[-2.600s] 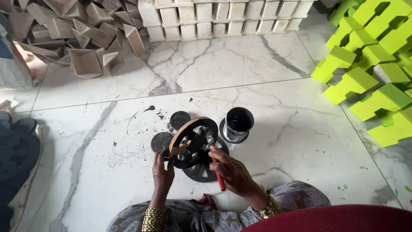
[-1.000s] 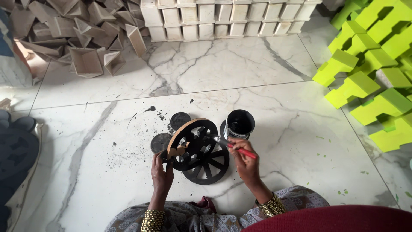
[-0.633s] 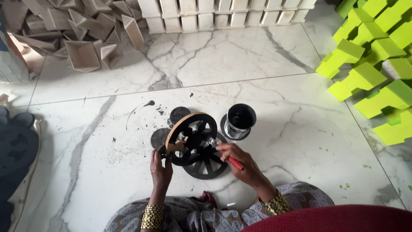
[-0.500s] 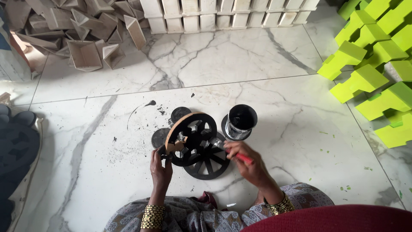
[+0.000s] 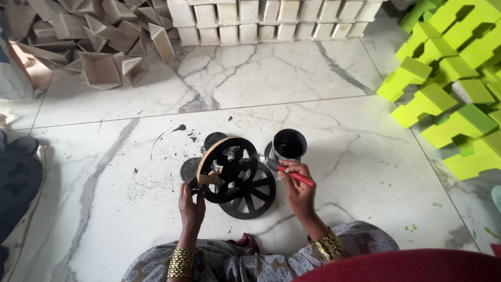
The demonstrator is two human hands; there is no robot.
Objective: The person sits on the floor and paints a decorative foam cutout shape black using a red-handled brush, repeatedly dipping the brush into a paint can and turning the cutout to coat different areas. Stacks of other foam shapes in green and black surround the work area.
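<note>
From the head camera we look down on a white marble floor (image 5: 334, 78) veined in grey, with dark grout lines crossing it. Along its far edge stands a row of pale rectangular blocks (image 5: 271, 18), and at the far left corner lies a loose heap of unpainted wooden pieces (image 5: 99, 47). Down the right edge we see a stack of bright green painted shapes (image 5: 449, 83). At the left edge a dark blue cloth (image 5: 15, 183) lies on the floor.

Near the middle of the floor, close to us, our left hand (image 5: 192, 204) has its grip clamped on the lower rim of a wooden wheel (image 5: 225, 168), which it holds up on edge and tilted; its face is black, its rim bare wood. Just behind and below it a second black wheel (image 5: 253, 194) lies flat on the floor, partly covered by the first. Two small black discs (image 5: 190, 168) lie just to the left of the wheels, with dark specks scattered around them.

Our right hand (image 5: 298, 192) has its grip closed around a red-handled brush (image 5: 295, 175), whose tip points toward the held wheel. Just beyond the fingers stands a metal cup of black paint (image 5: 288, 145). Gold bangles (image 5: 182, 262) sit on both wrists above a patterned lap.
</note>
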